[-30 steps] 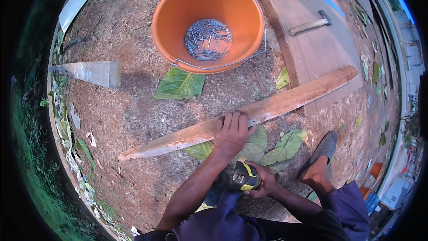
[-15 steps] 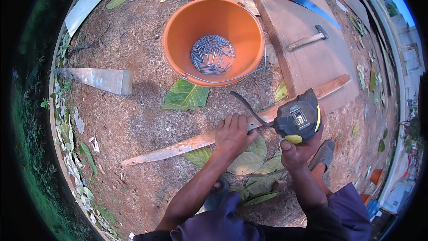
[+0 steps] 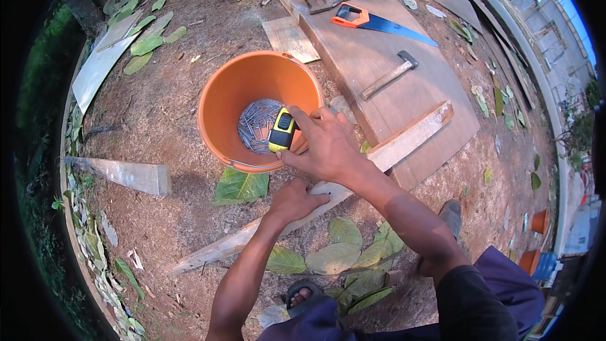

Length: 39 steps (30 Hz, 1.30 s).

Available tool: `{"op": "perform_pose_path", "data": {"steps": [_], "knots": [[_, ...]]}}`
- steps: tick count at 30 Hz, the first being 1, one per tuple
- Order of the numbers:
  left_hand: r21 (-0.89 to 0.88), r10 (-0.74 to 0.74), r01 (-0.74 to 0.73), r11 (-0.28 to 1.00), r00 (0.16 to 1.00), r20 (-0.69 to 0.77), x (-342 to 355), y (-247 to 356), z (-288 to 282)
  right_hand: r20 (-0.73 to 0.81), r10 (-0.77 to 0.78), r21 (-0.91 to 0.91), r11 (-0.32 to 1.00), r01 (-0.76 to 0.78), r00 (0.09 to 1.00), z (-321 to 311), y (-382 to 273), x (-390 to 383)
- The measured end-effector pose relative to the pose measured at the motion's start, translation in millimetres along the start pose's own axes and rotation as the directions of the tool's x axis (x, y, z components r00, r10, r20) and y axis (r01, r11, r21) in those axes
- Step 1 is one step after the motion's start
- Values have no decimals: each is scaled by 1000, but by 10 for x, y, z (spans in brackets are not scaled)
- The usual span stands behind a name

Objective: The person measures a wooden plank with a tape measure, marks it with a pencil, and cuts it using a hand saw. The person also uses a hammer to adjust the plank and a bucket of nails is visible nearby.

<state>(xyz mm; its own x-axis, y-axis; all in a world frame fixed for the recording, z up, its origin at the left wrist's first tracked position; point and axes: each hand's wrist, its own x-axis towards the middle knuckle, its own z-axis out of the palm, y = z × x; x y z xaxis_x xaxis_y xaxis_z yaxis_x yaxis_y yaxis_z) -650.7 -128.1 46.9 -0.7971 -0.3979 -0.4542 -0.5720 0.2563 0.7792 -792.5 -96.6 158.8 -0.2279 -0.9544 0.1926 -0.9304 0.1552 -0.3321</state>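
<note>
My right hand (image 3: 328,142) grips a yellow and black tape measure (image 3: 283,129) over the near right rim of an orange bucket (image 3: 218,101). Inside the bucket lies a loose heap of nails (image 3: 254,123), partly hidden behind the tape measure. My left hand (image 3: 291,203) is closed on the middle of a long wooden strip (image 3: 218,249), its thumb lying along the upper face. The strip runs slantwise, its far right end on a plywood sheet (image 3: 366,57). My right forearm passes over the strip and hides part of it.
On the plywood lie a hammer (image 3: 388,79), an orange-handled saw (image 3: 391,27) and an older handsaw (image 3: 322,2). A timber post (image 3: 136,178) lies at the left. Large leaves (image 3: 334,257) cover ground near my sandalled foot (image 3: 302,297).
My right hand has carried the tape measure leftward and away from me, from above the strip to over the bucket, turning it. The view has shifted. My left hand remains at the strip.
</note>
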Motion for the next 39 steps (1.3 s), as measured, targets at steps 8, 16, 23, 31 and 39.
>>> {"op": "perform_pose_path", "data": {"steps": [8, 16, 23, 31, 39], "knots": [[17, -82, 80, 997, 978, 190, 165, -105, -58, 23, 413, 469, 800, -375, 910, -235, 705, 572], [-1, -144, 147, 989, 969, 202, 130, -9, -105, 495, 358, 781, 216, -586, 792, 344, 433, 652], [145, -251, 230, 962, 958, 140, -146, 433, -252, 389, 233, 858, 259, -443, 891, 725, 238, 1680], [161, -159, 180, 970, 978, -135, -260, 429, 75, -195, 205, -132, 963, -233, 959, 859, 2338, 2941], [210, -79, 143, 967, 954, -288, -253, 286, 165, -138, 400, -303, 854, -423, 906, 1075, 2195, 3369]]}}
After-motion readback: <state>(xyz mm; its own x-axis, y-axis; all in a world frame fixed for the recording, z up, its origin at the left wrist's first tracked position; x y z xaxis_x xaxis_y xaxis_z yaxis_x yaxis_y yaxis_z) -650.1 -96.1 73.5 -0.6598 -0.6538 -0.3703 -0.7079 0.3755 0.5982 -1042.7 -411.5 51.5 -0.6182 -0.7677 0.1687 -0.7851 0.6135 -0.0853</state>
